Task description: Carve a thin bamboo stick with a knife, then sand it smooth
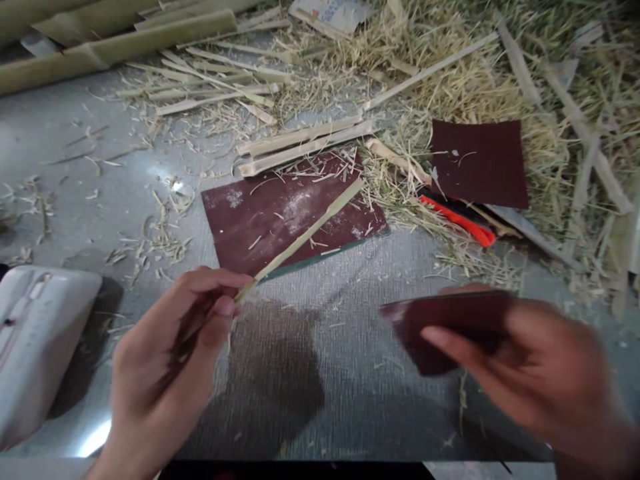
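My left hand (pixel 170 360) is closed around the near end of a thin bamboo strip (pixel 305 233). The strip slants up and to the right over a dark red sheet of sandpaper (pixel 270 217) lying flat on the grey surface. My right hand (pixel 530 373), blurred by motion, pinches a smaller dark red piece of sandpaper (pixel 445 327) at the lower right, apart from the strip.
Another dark sandpaper sheet (pixel 480 162) lies on a heap of bamboo shavings (pixel 450 80) at the back right, above a knife with an orange and black handle (pixel 463 219). Split bamboo strips (pixel 300 143) and thick bamboo slats (pixel 120 40) lie behind. A white zipped case (pixel 35 340) sits at left.
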Available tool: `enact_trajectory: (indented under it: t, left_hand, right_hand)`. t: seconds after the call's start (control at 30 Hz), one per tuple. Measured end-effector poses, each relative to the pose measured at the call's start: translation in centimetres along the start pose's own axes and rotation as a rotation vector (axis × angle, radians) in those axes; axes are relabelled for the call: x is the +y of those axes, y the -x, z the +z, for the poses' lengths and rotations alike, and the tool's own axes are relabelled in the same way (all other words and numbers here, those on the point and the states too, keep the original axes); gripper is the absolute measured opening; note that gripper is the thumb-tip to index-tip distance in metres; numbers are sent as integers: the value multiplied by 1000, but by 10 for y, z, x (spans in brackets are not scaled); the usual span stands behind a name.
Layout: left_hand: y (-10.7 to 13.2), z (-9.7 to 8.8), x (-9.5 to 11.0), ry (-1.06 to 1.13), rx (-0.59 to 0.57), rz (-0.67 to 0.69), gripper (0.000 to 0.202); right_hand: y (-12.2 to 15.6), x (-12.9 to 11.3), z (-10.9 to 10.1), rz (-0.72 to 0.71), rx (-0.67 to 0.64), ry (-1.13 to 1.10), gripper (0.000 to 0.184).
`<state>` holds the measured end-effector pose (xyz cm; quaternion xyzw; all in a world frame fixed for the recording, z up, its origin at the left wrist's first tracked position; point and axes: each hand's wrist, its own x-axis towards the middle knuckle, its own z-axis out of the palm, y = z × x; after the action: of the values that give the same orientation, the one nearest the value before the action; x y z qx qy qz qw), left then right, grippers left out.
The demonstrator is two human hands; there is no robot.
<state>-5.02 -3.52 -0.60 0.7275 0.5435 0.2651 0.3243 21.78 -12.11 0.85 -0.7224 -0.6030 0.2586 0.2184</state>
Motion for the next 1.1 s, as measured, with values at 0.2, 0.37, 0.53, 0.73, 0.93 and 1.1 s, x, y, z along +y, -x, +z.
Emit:
enact_trajectory:
  t: [0.2, 0.37, 0.53, 0.73, 0.93, 1.1]
  left_hand:
    - [-6, 1, 7, 39, 9, 5, 10]
    - [-7, -1, 6, 86, 67, 32, 7]
    - [-9, -8, -4, 73, 54, 61, 9]
    - [-10, -7, -7, 58, 37, 3, 8]
    - [-11, -4, -6, -12, 2, 90, 10]
    - [-9, -5, -4, -36, -36, 28, 13]
  right_hand:
    - [-14, -55, 50, -258, -422, 124, 8]
    - [-16, -74, 72, -390, -361, 304, 18]
    - [-36, -38, 52, -77, -236, 392, 9]
    - [-54, 15, 0, 144, 209, 569, 29]
    - [-35, -30, 28, 7, -254, 146, 21]
    - [-34, -53, 52, -54, -410, 148, 10]
